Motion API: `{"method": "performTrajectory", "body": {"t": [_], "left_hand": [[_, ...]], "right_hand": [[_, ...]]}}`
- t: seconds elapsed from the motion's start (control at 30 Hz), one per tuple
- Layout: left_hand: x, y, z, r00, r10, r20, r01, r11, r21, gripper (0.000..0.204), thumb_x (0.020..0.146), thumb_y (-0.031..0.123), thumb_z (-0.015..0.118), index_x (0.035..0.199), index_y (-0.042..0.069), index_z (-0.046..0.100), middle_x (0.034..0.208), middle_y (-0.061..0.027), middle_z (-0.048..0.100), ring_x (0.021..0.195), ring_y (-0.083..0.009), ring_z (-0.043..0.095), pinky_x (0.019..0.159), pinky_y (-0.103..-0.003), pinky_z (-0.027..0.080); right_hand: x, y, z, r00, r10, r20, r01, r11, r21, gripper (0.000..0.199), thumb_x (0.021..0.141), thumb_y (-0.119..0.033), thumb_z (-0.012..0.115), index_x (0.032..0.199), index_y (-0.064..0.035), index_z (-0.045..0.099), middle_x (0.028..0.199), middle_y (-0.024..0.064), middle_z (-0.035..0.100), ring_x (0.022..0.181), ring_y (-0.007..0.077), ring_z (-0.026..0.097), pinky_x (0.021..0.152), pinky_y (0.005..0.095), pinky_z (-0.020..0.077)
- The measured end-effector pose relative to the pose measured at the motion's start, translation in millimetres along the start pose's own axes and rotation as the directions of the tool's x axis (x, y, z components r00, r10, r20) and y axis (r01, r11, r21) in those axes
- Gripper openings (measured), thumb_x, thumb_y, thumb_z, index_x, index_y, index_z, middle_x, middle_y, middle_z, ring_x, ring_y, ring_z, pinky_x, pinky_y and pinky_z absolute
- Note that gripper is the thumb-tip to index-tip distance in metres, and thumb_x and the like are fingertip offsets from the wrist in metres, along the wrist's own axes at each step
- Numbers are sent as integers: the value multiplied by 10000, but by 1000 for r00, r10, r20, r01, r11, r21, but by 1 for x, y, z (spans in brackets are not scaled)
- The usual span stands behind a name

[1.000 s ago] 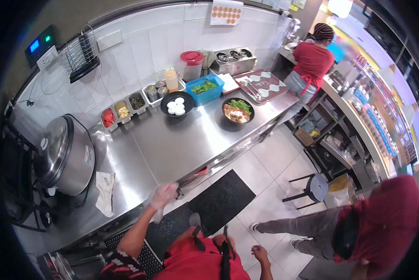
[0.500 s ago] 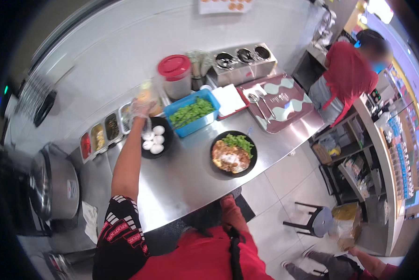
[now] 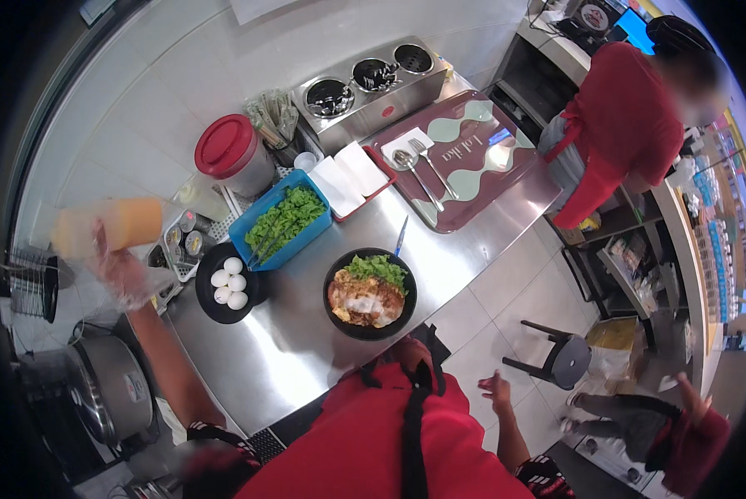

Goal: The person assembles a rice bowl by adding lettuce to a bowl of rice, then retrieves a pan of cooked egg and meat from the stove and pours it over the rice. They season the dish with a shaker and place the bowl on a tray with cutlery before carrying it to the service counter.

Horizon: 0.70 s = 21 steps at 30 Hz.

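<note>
My left hand (image 3: 123, 270), in a clear plastic glove, is closed around a squeeze bottle (image 3: 136, 223) of orange sauce. The bottle lies tilted nearly level in the air at the left, smeared by motion. Away from the counter, over the floor at the right, my right hand (image 3: 497, 391) is bare and empty, with its fingers apart. A black bowl (image 3: 337, 323) near the counter's front edge holds food with a browned topping (image 3: 365, 301) and chopped green leaves (image 3: 379, 273). White eggs (image 3: 229, 283) sit in a dark dish (image 3: 209, 303) nearest my left forearm.
Behind the bowl stand a blue tub (image 3: 321, 218) of chopped greens with tongs, a red-lidded container (image 3: 232, 154) and a steel cutlery holder (image 3: 390, 104). A patterned tray (image 3: 452, 212) carries a spoon and fork. A stool (image 3: 568, 362) and two other people are at the right.
My left hand has lifted the squeeze bottle from the back of the counter and swung it left. My right hand has come into view. The head view has shifted.
</note>
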<state>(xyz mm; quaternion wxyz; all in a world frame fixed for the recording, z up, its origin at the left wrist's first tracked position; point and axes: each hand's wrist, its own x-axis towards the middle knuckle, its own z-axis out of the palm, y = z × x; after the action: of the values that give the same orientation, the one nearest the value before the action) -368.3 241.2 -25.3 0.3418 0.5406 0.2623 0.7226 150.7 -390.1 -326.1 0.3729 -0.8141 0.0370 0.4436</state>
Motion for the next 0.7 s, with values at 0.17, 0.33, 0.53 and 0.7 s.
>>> {"method": "performTrajectory", "body": {"t": [0.17, 0.33, 0.53, 0.7], "left_hand": [[-62, 66, 148, 899, -225, 375, 198, 974, 110, 723, 778, 280, 818, 1344, -17, 482, 1151, -142, 627, 1089, -253, 629, 947, -399, 531], [-130, 48, 207, 411, -397, 821, -120, 869, 480, 863, 646, 319, 914, 1353, 30, 512, 1192, -168, 655, 1043, -291, 668, 940, -366, 530], [-161, 17, 234, -47, -527, 849, -740, 589, 325, 705, 751, 331, 743, 1350, 36, 516, 1012, -132, 620, 921, -313, 624, 771, -431, 524], [-173, 6, 254, -89, -521, 849, -871, 454, 187, 669, 736, 231, 708, 1341, 13, 526, 963, -125, 607, 886, -284, 622, 724, -409, 490]], "right_hand": [[-24, 30, 59, 978, 82, 194, -34, 970, -239, 639, 1017, -561, 463, 929, 12, 731, 868, 117, 734, 786, 202, 702, 641, 334, 563], [-47, 58, 76, 994, 29, 102, -22, 998, -62, 600, 1035, -506, 478, 910, 24, 728, 820, 90, 715, 738, 156, 666, 632, 277, 525], [-85, 99, 72, 983, 174, 58, -178, 982, 67, 616, 1045, -505, 441, 927, 34, 715, 847, 104, 714, 735, 188, 682, 613, 319, 550], [-103, 125, 86, 979, 199, 41, -203, 969, 141, 594, 1045, -489, 460, 904, 29, 715, 817, 82, 701, 693, 158, 644, 600, 302, 522]]}}
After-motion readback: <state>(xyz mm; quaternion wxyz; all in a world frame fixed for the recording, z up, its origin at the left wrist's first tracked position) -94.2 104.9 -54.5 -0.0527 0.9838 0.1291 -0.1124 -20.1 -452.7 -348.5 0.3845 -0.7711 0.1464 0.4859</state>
